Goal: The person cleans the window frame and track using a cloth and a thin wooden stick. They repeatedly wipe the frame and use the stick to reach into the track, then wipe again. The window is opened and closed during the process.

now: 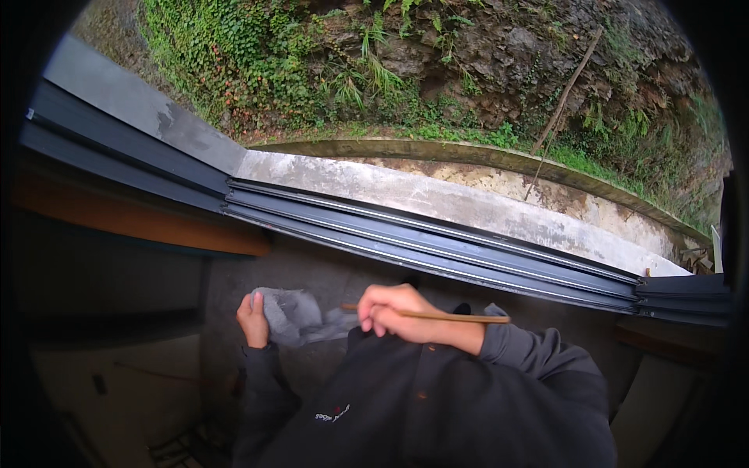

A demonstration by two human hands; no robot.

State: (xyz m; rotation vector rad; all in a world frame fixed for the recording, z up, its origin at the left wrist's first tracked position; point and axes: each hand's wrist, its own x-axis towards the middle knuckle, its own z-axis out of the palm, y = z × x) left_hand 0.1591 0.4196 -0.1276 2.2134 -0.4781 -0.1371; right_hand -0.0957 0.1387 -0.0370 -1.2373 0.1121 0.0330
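Note:
My left hand [253, 321] grips a crumpled grey cloth [287, 316], its thumb on top and the loose end hanging toward the middle. My right hand [398, 313] is closed around a thin wooden stick [456, 317], which points across my wrist to the right. The stick's other end shows just left of the fingers, close to the cloth. Whether it touches the cloth I cannot tell. In front of both hands runs the dark metal track of a sliding window frame [421, 234], with several parallel rails. Neither hand touches it.
Beyond the frame lies a pale concrete sill [409, 187], then a low curved wall [468, 153] under a rocky, overgrown slope. A long wooden pole [567, 90] leans there. An orange-brown board edge [140, 219] lies at the left, above dim floor [251, 263].

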